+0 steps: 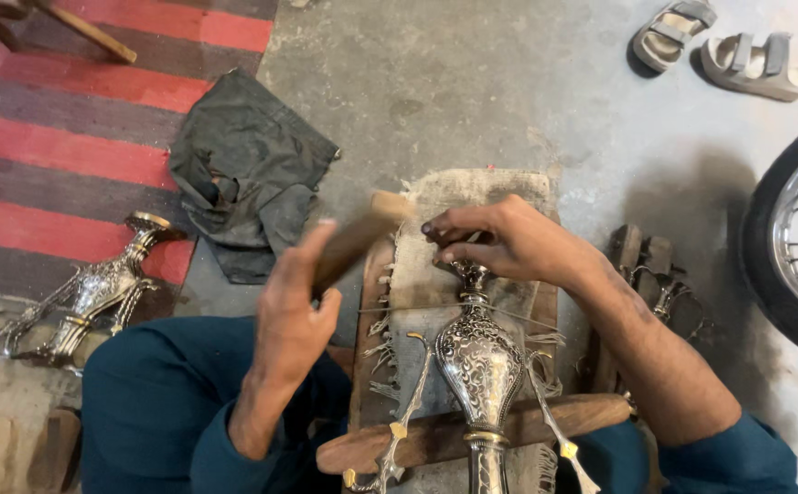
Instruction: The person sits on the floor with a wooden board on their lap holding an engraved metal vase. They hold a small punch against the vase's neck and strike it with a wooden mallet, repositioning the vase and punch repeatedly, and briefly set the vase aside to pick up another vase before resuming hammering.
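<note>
Hands over a frayed cloth pad (435,274) on concrete floor. Left hand (296,306) closed round a wooden mallet handle (362,236), blurred. Right hand (508,240) fingers pinched together on a small tool at the neck of an engraved metal vase (479,361), which lies across a wooden bar (545,419). Second engraved vase (97,288) on the striped rug (42,137), well apart.

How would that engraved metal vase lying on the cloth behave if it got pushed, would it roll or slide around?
The engraved vase has a rounded belly, so it would probably try to roll, though its curved side handles should stop it quickly. It looks like solid metal, so likely stiff and fairly heavy. The wooden bar under its neck and the frayed cloth probably limit sliding.
</note>
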